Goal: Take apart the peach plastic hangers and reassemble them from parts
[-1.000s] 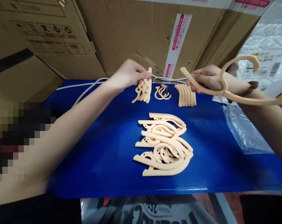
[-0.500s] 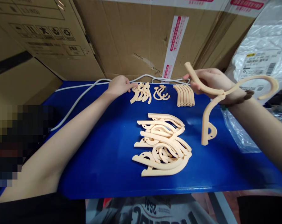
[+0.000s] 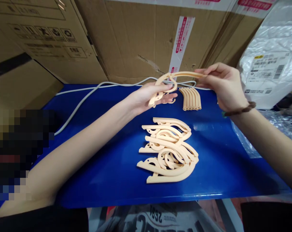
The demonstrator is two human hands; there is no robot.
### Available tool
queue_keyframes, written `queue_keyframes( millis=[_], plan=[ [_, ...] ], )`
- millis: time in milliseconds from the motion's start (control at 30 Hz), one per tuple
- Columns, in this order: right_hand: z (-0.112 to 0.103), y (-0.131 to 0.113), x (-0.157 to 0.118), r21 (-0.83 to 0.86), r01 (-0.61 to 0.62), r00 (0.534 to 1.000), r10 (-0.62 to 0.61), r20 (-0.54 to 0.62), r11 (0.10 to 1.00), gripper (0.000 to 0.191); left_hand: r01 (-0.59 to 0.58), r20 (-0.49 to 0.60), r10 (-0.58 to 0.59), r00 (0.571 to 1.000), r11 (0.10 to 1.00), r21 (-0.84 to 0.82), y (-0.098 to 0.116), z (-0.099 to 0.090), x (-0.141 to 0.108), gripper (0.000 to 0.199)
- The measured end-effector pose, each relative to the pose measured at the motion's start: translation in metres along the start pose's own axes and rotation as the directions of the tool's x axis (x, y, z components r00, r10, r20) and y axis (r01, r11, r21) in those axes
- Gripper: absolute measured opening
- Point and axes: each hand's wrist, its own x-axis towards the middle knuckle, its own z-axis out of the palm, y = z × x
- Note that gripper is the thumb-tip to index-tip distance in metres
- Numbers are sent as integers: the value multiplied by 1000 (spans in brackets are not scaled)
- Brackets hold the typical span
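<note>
Above the back of the blue table point(image 3: 107, 161), a beige plastic folding hanger point(image 3: 186, 74) spans both hands. My left hand point(image 3: 143, 96) is closed on its left arm and hook, thumb on top and fingertips stretched underneath. My right hand point(image 3: 224, 82) pinches the end of its other arm. Beneath the left fingers, loose beige hooks point(image 3: 172, 101) show only in part. A neat row of curved hanger arms point(image 3: 190, 99) lies to their right. Nearer me, several folded hangers point(image 3: 170, 138) overlap in a heap. Whether the left hand also holds a small piece, I cannot tell.
Cardboard boxes point(image 3: 136, 38) stand along the table's back edge, with a white cable point(image 3: 85, 98) running before them. A silvery bubble-wrap parcel point(image 3: 266, 67) and clear plastic point(image 3: 247, 135) are at the right. Below the front edge is a grey printed cloth point(image 3: 157, 219).
My left hand has left the small beige pieces and moved right onto the hanger. The right hand has turned the hanger and now grips an arm's end. The heap lies unchanged.
</note>
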Motion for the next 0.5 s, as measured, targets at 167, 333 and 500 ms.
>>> queue_keyframes(
  millis=[167,333,500],
  plan=[
    [6,0,-10,-624,275,961,-187,203,731,28,60,100,-60,993,998,6,3,-4,-4,34],
    [17,-4,-10,-836,337,942,-158,298,434,46,102,187,-102,977,995,7,-1,-11,-4,34],
    [14,2,6,-673,242,932,24,361,699,40,47,128,-74,989,978,204,-6,-15,0,42]
  ],
)
